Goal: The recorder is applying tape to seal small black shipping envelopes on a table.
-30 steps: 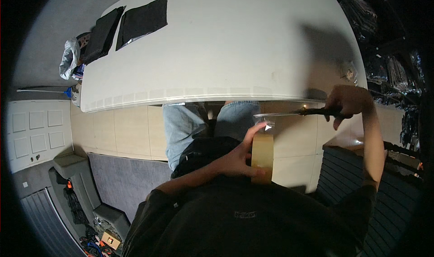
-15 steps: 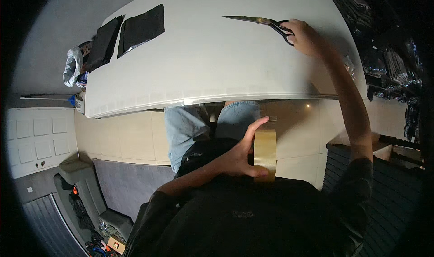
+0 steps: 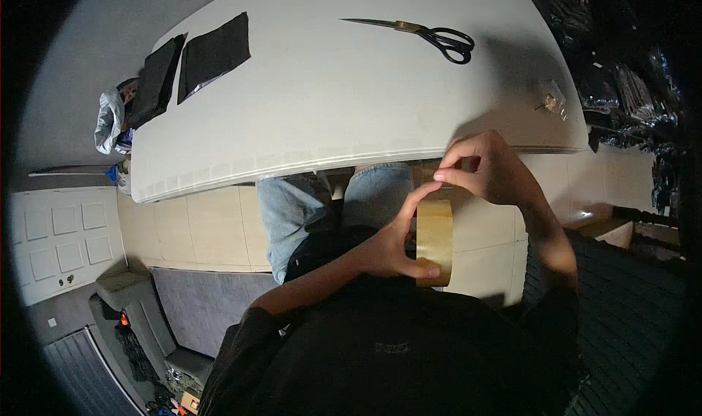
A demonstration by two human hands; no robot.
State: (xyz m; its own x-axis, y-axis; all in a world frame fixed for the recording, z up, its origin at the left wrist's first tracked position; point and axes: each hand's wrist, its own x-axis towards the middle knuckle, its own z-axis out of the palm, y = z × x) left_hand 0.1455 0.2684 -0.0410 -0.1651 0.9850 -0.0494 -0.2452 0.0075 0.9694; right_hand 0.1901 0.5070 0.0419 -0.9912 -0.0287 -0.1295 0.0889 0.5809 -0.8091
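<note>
My left hand (image 3: 402,244) grips a wide yellowish roll of tape (image 3: 435,233) edge-on, low in front of my body. At the roll's upper end, my right hand (image 3: 486,171) pinches thumb and index finger beside my left index fingertip; what is between them is too small to make out. Long black-handled scissors (image 3: 446,44) lie on the white table (image 3: 329,94), beyond both hands.
Two dark flat pieces (image 3: 212,54) (image 3: 155,76) lie at the table's left end, near a silvery bag (image 3: 108,120). A small clear packet (image 3: 552,98) is at its right. Dark wrapped stock (image 3: 629,90) lines the right side; a grey sofa (image 3: 142,321) stands lower left.
The scissors, earlier held over the tape and then above the table, now lie released on it. My right hand has come back down to the top of the roll in my left hand.
</note>
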